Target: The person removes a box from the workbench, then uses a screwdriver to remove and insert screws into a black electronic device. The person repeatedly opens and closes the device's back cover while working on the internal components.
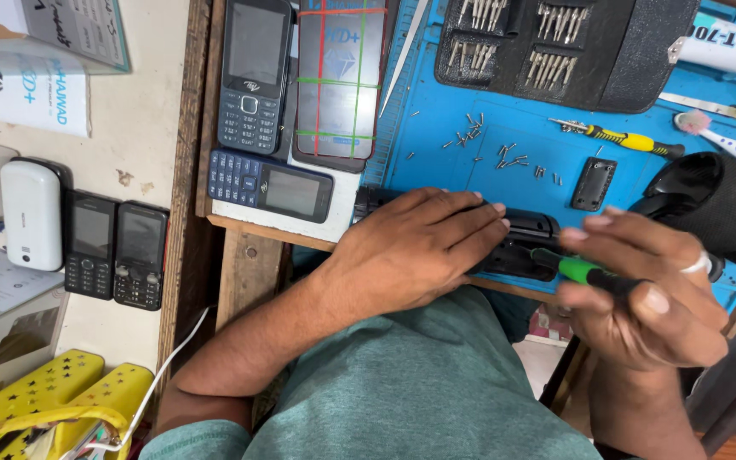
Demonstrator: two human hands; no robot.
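- I watched a black device [517,243] lie at the near edge of the blue work mat [504,119], mostly hidden beneath the hands.
- The left hand [423,247] lay flat across the device, fingers spread and pressing it down rather than closed around it.
- The right hand [641,294] was clenched round a green-handled screwdriver [585,273], its tip pointed toward the device's right end; a ring showed on one finger.
- From my feed, a small black part [594,183] sat on the mat just beyond the device, with loose screws [504,153] scattered farther up.
- A yellow-handled screwdriver [628,139] and a toothbrush [726,143] lay to the right, near a black case of bits [555,43].
- Left of the mat I saw two keypad phones [253,77] and a glass panel bound with rubber bands [338,81]; three more phones [117,251] rested well apart on the pale counter [138,128].
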